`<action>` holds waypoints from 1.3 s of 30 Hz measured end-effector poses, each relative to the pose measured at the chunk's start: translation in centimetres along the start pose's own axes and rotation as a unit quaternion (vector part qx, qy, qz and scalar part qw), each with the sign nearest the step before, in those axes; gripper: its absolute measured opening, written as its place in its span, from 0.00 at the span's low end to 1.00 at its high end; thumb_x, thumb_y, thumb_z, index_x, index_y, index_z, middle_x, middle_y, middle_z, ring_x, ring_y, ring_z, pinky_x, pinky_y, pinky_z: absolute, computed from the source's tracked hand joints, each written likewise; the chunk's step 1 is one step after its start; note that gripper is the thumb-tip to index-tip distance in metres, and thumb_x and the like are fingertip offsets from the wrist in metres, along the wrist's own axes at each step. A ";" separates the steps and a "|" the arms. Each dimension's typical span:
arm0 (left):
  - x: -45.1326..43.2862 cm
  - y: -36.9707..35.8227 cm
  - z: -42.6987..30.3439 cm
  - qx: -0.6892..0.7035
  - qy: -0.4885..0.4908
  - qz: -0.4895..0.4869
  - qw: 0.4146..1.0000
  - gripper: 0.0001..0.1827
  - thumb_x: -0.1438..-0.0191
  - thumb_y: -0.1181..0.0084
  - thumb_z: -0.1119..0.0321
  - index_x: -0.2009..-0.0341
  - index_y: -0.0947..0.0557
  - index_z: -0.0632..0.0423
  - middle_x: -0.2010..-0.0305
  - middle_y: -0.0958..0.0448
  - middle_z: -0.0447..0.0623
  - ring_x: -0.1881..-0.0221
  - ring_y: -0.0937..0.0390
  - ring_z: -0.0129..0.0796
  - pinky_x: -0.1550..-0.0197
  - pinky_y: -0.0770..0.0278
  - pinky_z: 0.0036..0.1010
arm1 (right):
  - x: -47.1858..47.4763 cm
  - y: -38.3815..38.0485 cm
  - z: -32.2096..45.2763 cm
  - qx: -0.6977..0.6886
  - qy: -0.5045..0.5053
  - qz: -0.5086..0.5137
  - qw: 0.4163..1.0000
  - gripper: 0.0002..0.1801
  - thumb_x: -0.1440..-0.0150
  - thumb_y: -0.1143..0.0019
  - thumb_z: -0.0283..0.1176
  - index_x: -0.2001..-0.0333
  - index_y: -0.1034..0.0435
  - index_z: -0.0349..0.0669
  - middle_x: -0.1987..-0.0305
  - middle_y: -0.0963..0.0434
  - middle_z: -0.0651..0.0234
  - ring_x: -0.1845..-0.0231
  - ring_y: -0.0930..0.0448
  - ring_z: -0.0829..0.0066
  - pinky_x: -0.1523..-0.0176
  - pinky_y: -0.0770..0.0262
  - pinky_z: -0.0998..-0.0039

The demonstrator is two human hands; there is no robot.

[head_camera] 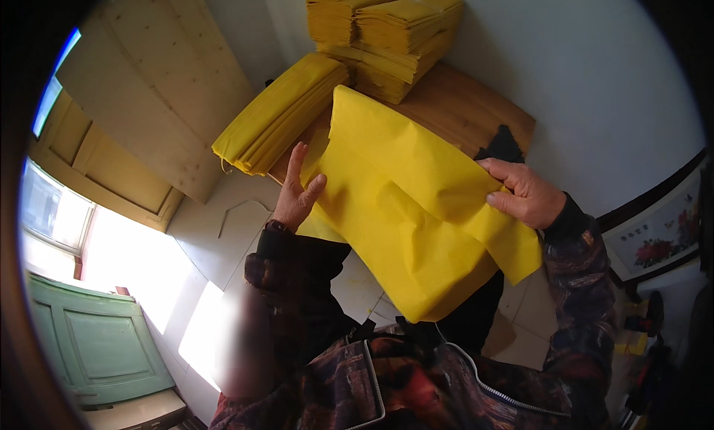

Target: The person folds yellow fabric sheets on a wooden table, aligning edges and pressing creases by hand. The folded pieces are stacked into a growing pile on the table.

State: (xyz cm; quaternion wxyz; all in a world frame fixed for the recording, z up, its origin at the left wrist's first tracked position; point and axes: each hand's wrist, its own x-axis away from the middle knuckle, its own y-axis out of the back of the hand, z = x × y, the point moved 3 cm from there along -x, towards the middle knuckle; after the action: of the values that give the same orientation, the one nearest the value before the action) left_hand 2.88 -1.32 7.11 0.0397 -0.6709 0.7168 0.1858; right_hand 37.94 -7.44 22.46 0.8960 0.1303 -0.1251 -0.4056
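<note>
A large yellow sheet [407,201], either thin fabric or soft paper, drapes loosely and wrinkled over my lap and the near part of the brown wooden table [474,106]. My right hand [527,198] pinches its right edge between thumb and fingers, and a flap hangs below that grip. On the other side my left hand [298,193] is raised with thumb and fingers apart, right by the sheet's left edge. Whether the thumb touches it I cannot tell. A thick bundle of folded yellow sheets [284,112] lies on the table beyond my left hand.
More tied yellow stacks [390,34] are piled at the table's back, by the white wall. A small black cloth [502,145] lies near my right hand. Wooden boards [150,84] lean at left, above a pale tiled floor [223,224]. A framed picture [658,235] stands at right.
</note>
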 end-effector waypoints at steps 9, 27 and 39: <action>5.7 0.7 -0.4 0.313 0.281 0.137 0.897 0.18 0.48 0.39 0.76 0.50 0.22 0.60 0.54 0.20 0.51 0.58 0.20 0.35 0.53 0.21 0.30 | -3.3 2.0 -4.1 0.255 -0.041 0.062 0.964 0.21 0.44 0.54 0.24 0.46 0.36 0.29 0.54 0.25 0.54 0.54 0.25 0.66 0.49 0.31 0.71; 2.7 -2.6 -1.3 -0.383 -0.010 -0.014 0.924 0.21 0.47 0.47 0.72 0.46 0.29 0.54 0.46 0.27 0.54 0.46 0.28 0.47 0.48 0.28 0.37 | -9.0 -0.2 -15.2 0.449 -0.042 -0.236 0.861 0.18 0.43 0.46 0.36 0.52 0.31 0.37 0.48 0.26 0.56 0.43 0.30 0.55 0.40 0.36 0.59; -1.9 -12.9 3.9 -0.543 0.039 0.197 0.815 0.34 0.38 0.62 0.49 0.31 0.46 0.47 0.26 0.54 0.48 0.26 0.59 0.42 0.28 0.65 0.40 | -10.4 -7.9 -18.1 0.416 -0.187 -0.243 0.856 0.42 0.41 0.55 0.54 0.31 0.54 0.40 0.25 0.56 0.60 0.24 0.58 0.61 0.27 0.68 0.51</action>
State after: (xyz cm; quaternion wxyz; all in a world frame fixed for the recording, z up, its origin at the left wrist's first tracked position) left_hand 14.95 1.38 1.32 -0.3964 -0.4349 0.6172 0.5223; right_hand 31.75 -2.19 1.68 0.5909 0.4393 -0.4117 -0.5370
